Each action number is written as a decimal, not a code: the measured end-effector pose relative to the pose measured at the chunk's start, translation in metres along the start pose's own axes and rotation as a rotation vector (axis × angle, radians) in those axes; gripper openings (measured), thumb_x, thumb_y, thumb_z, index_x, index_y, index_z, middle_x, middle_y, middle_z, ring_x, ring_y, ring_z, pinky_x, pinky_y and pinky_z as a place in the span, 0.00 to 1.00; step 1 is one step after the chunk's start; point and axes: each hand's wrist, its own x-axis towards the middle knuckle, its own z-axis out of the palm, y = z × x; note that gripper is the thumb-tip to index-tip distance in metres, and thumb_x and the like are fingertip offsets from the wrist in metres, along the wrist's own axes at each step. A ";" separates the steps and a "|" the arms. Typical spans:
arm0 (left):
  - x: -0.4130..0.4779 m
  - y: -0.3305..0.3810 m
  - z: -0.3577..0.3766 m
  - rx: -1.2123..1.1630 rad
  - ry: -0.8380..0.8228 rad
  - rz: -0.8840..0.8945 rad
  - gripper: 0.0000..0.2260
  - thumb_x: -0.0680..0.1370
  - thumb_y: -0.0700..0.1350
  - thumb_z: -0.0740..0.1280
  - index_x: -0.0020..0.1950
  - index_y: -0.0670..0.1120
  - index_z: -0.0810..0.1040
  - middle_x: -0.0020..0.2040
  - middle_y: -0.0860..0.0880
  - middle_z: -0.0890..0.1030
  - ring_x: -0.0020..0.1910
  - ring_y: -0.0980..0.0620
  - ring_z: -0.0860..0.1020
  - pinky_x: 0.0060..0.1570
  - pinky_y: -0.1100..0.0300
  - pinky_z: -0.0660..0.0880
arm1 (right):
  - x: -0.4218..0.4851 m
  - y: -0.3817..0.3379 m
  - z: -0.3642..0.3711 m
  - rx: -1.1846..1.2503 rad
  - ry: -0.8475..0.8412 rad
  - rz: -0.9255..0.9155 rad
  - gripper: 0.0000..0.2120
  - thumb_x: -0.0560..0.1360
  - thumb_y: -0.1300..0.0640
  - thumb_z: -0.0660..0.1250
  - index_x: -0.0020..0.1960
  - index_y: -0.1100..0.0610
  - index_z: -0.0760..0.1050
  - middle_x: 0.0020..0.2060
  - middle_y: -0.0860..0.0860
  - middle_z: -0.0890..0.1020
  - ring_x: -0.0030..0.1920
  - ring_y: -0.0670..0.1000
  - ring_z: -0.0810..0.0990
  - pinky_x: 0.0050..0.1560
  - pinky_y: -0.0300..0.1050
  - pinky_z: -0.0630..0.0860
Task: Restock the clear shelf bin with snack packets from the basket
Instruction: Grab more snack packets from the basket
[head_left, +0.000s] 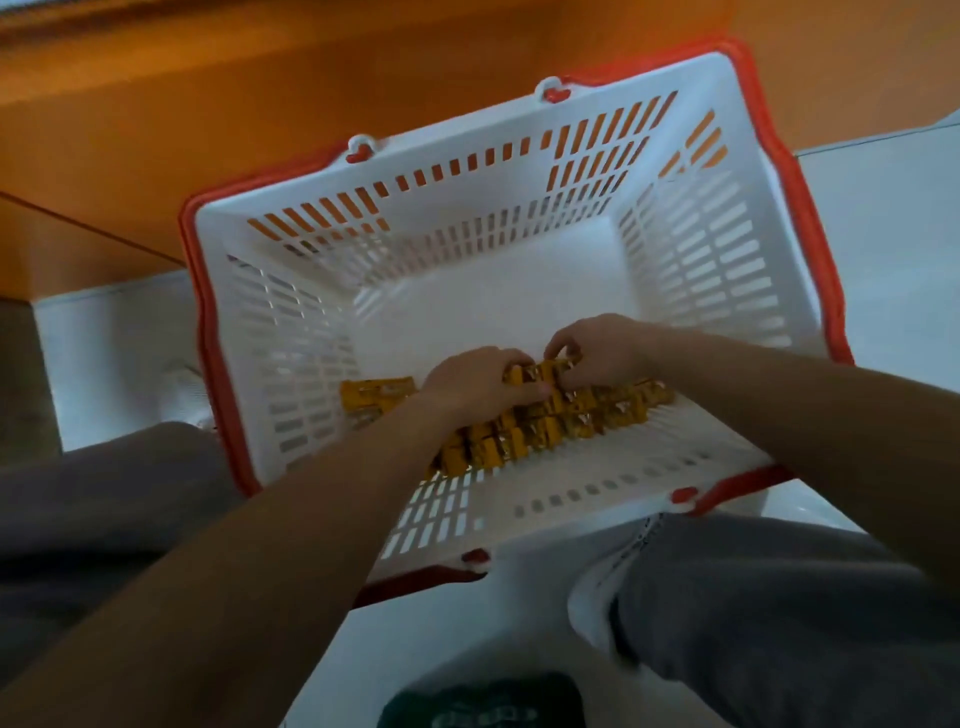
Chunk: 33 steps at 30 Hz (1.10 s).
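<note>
A white slotted basket (727, 270) with an orange-red rim sits on the pale floor in front of me. Several yellow snack packets (524, 431) lie heaped along its near wall. Both of my hands are down inside the basket on the heap. My left hand (478, 382) grips a few packets at the top of the pile, fingers curled over them. My right hand (597, 348) pinches packets just to the right, fingertips touching the same cluster. The clear shelf bin is not in view.
An orange cabinet front (260, 130) rises behind the basket. My knees in grey trousers flank the basket at left (104, 493) and right (779, 597). White floor (883, 208) shows to the right of the basket.
</note>
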 end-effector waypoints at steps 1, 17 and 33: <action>0.001 -0.002 -0.001 -0.005 0.012 -0.009 0.33 0.74 0.74 0.61 0.74 0.59 0.71 0.71 0.50 0.76 0.67 0.45 0.75 0.56 0.51 0.69 | 0.001 0.001 0.001 0.036 0.001 -0.006 0.24 0.74 0.42 0.69 0.69 0.45 0.73 0.63 0.50 0.78 0.59 0.53 0.77 0.52 0.44 0.72; 0.025 -0.008 -0.036 -0.536 -0.010 -0.194 0.21 0.73 0.54 0.77 0.62 0.46 0.80 0.58 0.47 0.83 0.56 0.46 0.80 0.60 0.47 0.77 | 0.019 -0.012 -0.017 0.845 0.261 0.215 0.20 0.76 0.60 0.64 0.64 0.70 0.73 0.44 0.67 0.78 0.38 0.56 0.76 0.35 0.45 0.75; 0.030 -0.003 -0.016 -1.102 0.416 -0.298 0.30 0.74 0.53 0.77 0.71 0.44 0.71 0.65 0.45 0.79 0.62 0.45 0.80 0.65 0.45 0.77 | 0.029 -0.023 -0.017 1.528 0.256 0.239 0.10 0.75 0.65 0.61 0.52 0.58 0.78 0.51 0.59 0.78 0.45 0.60 0.79 0.50 0.56 0.80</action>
